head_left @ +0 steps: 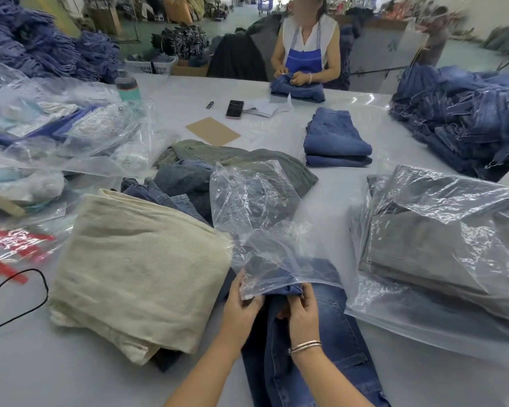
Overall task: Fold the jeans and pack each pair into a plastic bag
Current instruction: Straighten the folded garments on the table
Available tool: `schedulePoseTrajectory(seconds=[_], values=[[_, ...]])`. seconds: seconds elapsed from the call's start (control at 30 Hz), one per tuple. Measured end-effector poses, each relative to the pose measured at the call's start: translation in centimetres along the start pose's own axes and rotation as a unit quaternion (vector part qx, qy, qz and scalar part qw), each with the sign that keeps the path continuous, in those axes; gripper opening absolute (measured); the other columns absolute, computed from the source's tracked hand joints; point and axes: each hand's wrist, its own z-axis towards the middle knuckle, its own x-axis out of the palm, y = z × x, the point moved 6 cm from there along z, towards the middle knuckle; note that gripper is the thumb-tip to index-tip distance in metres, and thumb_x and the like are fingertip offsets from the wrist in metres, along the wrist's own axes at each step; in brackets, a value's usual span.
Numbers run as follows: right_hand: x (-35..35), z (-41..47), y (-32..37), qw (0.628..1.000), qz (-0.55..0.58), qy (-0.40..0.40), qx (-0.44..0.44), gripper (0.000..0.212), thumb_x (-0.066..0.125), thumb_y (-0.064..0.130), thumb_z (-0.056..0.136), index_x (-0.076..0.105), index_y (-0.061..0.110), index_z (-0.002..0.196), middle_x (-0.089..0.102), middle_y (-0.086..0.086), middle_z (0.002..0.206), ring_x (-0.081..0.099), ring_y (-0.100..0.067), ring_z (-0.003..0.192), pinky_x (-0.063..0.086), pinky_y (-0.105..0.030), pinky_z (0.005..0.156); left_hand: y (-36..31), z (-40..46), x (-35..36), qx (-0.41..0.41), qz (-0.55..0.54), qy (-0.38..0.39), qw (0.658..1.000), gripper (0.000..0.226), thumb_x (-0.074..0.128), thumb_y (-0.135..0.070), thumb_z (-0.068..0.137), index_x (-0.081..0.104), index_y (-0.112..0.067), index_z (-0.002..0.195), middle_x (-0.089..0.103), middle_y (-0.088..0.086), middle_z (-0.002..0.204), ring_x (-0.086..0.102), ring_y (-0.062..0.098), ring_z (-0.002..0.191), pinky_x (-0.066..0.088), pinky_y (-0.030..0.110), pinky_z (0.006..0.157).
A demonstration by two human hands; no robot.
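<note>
Jeans (329, 342) seen as dark blue, bag (256, 201) clear. Folded cloth (138, 265) beige. Apron (303, 61) blue. Card (213, 131) brown. Cable (27, 289) black.

A wide pale grey table (171, 92) fills most of the frame. Beyond it, at the top, a greenish workshop floor (247, 13) runs back between cardboard boxes (376, 48), lit evenly. A white basket (150, 66) stands upper left.
</note>
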Motion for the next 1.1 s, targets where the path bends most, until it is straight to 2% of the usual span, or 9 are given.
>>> schedulePoseTrajectory(seconds=[0.1,0.23,0.4,0.47,0.57,0.67,0.8,0.93,1.1], values=[[0.0,-0.1,0.3,1.000,0.003,-0.005,0.000,0.033,0.041,-0.008,0.094,0.060,0.019,0.102,0.058,0.002,0.065,0.047,-0.004,0.050,0.044,-0.019,0.045,-0.9,0.2,0.9,0.036,0.026,-0.063,0.997,0.044,0.067,-0.006,0.087,0.053,-0.014,0.128,0.063,-0.018,0.114,0.058,-0.006,0.108,0.043,0.010,0.090],[-0.3,0.1,0.6,1.000,0.009,-0.006,0.006,0.029,0.042,-0.003,0.096,0.059,0.018,0.107,0.058,-0.004,0.071,0.049,-0.006,0.051,0.045,-0.020,0.046,-2.0,-0.1,2.2,0.076,0.020,-0.016,0.997,0.034,0.062,0.000,0.089,0.060,-0.018,0.117,0.064,-0.031,0.109,0.054,-0.015,0.108,0.039,0.004,0.089],[0.0,0.0,0.1,0.999,0.001,0.023,0.026,0.031,0.041,-0.004,0.095,0.059,0.020,0.103,0.062,-0.010,0.083,0.054,-0.015,0.064,0.048,-0.022,0.050,-2.6,0.4,2.6,0.045,-0.035,-0.006,0.998,0.016,0.058,-0.006,0.093,0.068,-0.010,0.104,0.073,0.006,0.100,0.068,0.017,0.098,0.052,0.029,0.090],[-0.4,0.1,0.0,1.000,0.011,0.005,0.023,0.032,0.040,-0.004,0.096,0.059,0.021,0.105,0.064,-0.008,0.083,0.055,-0.015,0.064,0.048,-0.023,0.051,-2.9,0.5,2.5,0.062,0.002,0.002,0.998,0.010,0.062,-0.017,0.092,0.067,-0.019,0.100,0.073,0.005,0.096,0.068,0.015,0.094,0.053,0.027,0.086],[-0.7,0.3,-0.3,0.998,0.048,0.005,0.025,0.032,0.037,-0.003,0.097,0.058,0.020,0.104,0.069,-0.001,0.078,0.059,-0.015,0.066,0.051,-0.024,0.056,-1.8,-0.1,1.1,0.079,0.097,0.030,0.992,0.027,0.062,-0.044,0.083,0.066,-0.026,0.102,0.072,-0.011,0.090,0.067,0.005,0.086,0.049,0.017,0.076],[-0.4,0.8,-0.1,0.997,0.078,-0.001,0.024,0.024,0.039,0.001,0.099,0.058,0.016,0.101,0.070,0.001,0.077,0.063,-0.011,0.066,0.054,-0.022,0.060,0.7,-1.6,-0.5,0.090,0.159,0.025,0.983,0.035,0.059,-0.041,0.088,0.054,-0.034,0.122,0.067,-0.020,0.089,0.063,-0.003,0.081,0.045,0.010,0.072],[2.1,0.9,-0.3,0.980,-0.167,0.109,0.001,0.021,0.053,0.003,0.093,0.060,0.016,0.107,0.068,0.001,0.095,0.061,-0.015,0.091,0.051,-0.024,0.083,3.1,-2.9,-2.5,0.015,0.039,-0.094,0.995,0.032,0.061,-0.027,0.092,0.053,-0.029,0.122,0.071,-0.003,0.095,0.066,0.004,0.089,0.047,0.016,0.082],[2.9,-0.3,-3.1,0.819,-0.519,0.241,-0.042,0.063,0.051,0.040,0.094,0.027,0.016,0.147,0.036,0.000,0.141,0.035,-0.023,0.128,0.025,-0.038,0.111,2.6,-1.1,-4.9,-0.094,-0.012,-0.208,0.974,0.038,0.049,-0.049,0.093,0.064,-0.014,0.096,0.071,0.004,0.091,0.065,0.022,0.091,0.048,0.038,0.085],[2.8,-1.3,-3.3,0.814,-0.534,0.219,-0.063,0.086,0.045,0.049,0.093,-0.014,0.022,0.149,-0.009,0.014,0.157,0.004,-0.011,0.145,0.005,-0.051,0.116,1.9,1.3,-3.8,-0.203,0.025,-0.165,0.965,0.049,0.043,-0.053,0.095,0.067,-0.011,0.091,0.070,0.010,0.088,0.065,0.027,0.087,0.051,0.042,0.084]])
